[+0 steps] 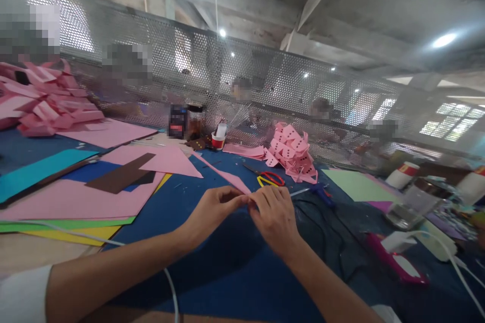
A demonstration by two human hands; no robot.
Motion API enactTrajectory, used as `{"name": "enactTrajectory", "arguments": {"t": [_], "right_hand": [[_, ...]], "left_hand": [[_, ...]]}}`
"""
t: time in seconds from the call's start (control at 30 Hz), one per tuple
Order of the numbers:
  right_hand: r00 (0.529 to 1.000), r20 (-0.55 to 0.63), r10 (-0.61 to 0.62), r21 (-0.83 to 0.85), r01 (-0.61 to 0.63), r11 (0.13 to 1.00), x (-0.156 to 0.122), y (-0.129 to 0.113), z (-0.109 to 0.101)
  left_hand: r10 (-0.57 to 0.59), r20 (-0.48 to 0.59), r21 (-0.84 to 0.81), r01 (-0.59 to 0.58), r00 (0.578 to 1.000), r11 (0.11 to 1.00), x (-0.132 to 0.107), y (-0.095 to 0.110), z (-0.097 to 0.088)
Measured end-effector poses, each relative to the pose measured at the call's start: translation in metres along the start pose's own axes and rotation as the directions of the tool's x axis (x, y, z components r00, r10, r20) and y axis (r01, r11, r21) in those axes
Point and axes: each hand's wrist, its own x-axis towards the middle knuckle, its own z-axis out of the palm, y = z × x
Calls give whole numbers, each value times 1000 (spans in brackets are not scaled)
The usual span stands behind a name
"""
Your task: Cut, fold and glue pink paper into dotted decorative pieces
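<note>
Both hands meet above the blue table mat point(204, 282), pinching the near end of a long pink strip point(223, 174). My left hand point(217, 207) has thumb and forefinger closed on it. My right hand point(275, 214) is curled over the same end, fingertips touching those of the left. The strip stretches away toward the back left; its held end is partly hidden by the fingers. Just beyond the right hand lie scissors point(271, 177) with red and yellow handles. A blue glue gun point(322, 194) rests to the right, its cord trailing toward me.
Pink, green and yellow sheets point(125, 204) are stacked at left with a brown strip point(120, 174). Folded pink pieces point(293, 151) stand at the back, beside a metal mesh partition point(227, 81). At right are a glass jar point(413, 202) and a magenta device point(396, 260) with white cable.
</note>
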Motion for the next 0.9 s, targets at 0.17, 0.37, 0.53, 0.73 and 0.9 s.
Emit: {"name": "enactTrajectory", "arguments": {"t": [0.17,0.37,0.53,0.73,0.9], "right_hand": [[999,28,-26,32,25,999,-1,-8,-1],[962,-59,266,392,-222,893,2,-5,-2],[786,160,597,757,-486,438,7,12,4],[776,362,517,811,-536,236,6,20,6],[780,373,503,814,-535,227,6,19,4]], "left_hand": [[-26,-43,-118,20,999,993,2,-10,-1],[22,-39,-101,-26,999,995,0,-5,-11],[27,126,-127,-11,992,992,-4,0,-16],[-7,224,-122,35,975,992,-2,-5,-18],[-27,34,-51,29,999,998,0,-2,-24]]}}
